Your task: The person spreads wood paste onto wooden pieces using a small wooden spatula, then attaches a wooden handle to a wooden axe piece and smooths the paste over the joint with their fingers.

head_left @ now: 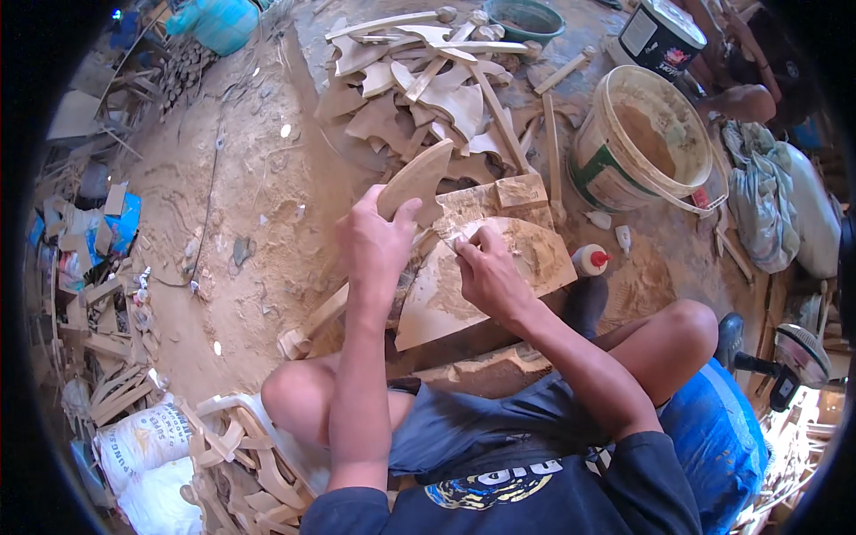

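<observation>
My left hand is closed around the lower end of a flat, curved wooden piece with a pointed tip, held up and tilted over the work spot. Close beside it, my right hand pinches something small and pale at the fingertips, too covered to name. Under the right hand lies a light wooden board with a rounded edge, dusted with sawdust. A wooden block sits at the board's far side. To the right of the board stands a white bottle with a red cap.
Beyond the hands lies a heap of cut wooden pieces. A dusty bucket stands at the right, with a dark tub and another person's arm behind it. More wooden pieces fill a container at lower left. A green basin is at the back.
</observation>
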Demonstrator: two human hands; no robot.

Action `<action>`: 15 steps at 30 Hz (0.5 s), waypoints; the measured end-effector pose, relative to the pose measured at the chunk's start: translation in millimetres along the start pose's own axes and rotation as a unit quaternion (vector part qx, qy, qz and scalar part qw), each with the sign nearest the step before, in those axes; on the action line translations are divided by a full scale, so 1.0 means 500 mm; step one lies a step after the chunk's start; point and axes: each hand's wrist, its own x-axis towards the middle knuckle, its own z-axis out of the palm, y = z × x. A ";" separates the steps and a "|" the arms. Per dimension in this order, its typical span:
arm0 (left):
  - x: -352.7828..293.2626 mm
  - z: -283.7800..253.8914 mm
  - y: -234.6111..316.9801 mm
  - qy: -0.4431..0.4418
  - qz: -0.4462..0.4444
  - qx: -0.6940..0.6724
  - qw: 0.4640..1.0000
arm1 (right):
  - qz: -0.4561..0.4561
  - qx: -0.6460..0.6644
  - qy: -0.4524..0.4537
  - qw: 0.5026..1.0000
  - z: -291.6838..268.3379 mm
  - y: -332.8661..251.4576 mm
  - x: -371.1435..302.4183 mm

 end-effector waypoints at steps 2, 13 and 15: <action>0.001 0.006 0.003 -0.001 0.007 0.007 1.000 | -0.002 0.035 -0.011 0.999 -0.011 -0.003 -0.003; 0.005 -0.001 -0.006 0.026 0.019 -0.024 0.999 | 0.014 0.017 0.001 1.000 0.008 -0.024 -0.005; 0.006 0.002 -0.020 -0.017 -0.001 -0.053 0.998 | 0.005 0.044 -0.036 0.998 0.003 -0.040 -0.005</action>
